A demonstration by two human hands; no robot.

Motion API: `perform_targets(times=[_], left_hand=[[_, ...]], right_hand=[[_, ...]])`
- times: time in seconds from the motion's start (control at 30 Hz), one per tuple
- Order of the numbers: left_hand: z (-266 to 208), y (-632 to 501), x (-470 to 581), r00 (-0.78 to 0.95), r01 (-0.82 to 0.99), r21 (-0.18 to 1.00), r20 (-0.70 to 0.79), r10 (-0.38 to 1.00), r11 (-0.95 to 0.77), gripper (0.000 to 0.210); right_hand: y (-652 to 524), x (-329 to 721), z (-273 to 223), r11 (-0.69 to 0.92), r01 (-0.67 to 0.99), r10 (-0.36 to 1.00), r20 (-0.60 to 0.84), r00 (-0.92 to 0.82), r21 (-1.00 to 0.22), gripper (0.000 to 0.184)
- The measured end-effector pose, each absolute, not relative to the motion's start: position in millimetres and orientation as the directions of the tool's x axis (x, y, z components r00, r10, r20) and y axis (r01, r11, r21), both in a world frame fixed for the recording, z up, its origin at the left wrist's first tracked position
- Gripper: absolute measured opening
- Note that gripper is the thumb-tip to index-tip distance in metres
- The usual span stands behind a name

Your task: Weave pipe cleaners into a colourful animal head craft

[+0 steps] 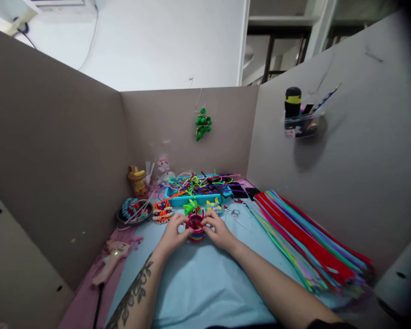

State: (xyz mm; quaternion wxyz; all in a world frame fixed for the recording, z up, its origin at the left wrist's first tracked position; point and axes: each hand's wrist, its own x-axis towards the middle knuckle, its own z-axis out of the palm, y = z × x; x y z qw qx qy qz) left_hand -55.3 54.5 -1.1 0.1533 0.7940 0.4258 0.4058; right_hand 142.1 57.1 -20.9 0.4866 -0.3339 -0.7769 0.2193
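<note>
A small round basket of coiled pipe cleaners, magenta at the rim with multicoloured bands below, stands upright on the light blue cloth. My left hand pinches its rim from the left. From the right, my right hand grips the opposite side of the rim between thumb and fingers. Just behind the basket sits a bright green fuzzy figure. A yellow and blue fuzzy piece lies beyond my right fingers, and an orange, white and blue beaded-looking piece is left of my left hand.
A blue tray full of loose pipe cleaners stands at the back. Scissors lie right of centre. Long bundled pipe cleaners cover the right side. At left are a pink glue gun, a dark bowl and a brown cup.
</note>
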Motion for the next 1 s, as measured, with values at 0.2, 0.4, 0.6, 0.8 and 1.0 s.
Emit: perform_targets(times=[0.2, 0.4, 0.6, 0.8, 1.0], left_hand=[[-1.4, 52.5, -58.0, 0.271, 0.579, 0.556, 0.559, 0.783, -0.597, 0.019], [-1.5, 53.0, -59.9, 0.2, 0.604, 0.573, 0.564, 0.801, -0.554, 0.026], [1.0, 48.0, -55.7, 0.257, 0.643, 0.518, 0.549, 0.795, -0.565, 0.022], [2.4, 46.4, -53.5, 0.265, 0.698, 0.468, 0.534, 0.802, -0.542, 0.021], [1.9, 47.1, -53.4, 0.256, 0.685, 0.491, 0.53, 0.808, -0.539, 0.018]], right_hand=[[77.5, 155.7, -11.5, 0.549, 0.19, 0.821, 0.568, 0.059, -0.814, 0.02], [149.1, 160.4, 27.4, 0.325, 0.4, 0.872, 0.435, 0.223, -0.857, 0.031], [216.7, 126.9, 31.8, 0.216, 0.543, 0.942, 0.319, 0.102, -0.812, 0.01], [254.7, 121.7, 39.9, 0.15, 0.496, 0.968, 0.228, 0.101, -0.855, 0.011], [272.1, 145.4, 88.4, 0.199, 0.275, 0.956, 0.248, 0.159, -0.941, 0.011]])
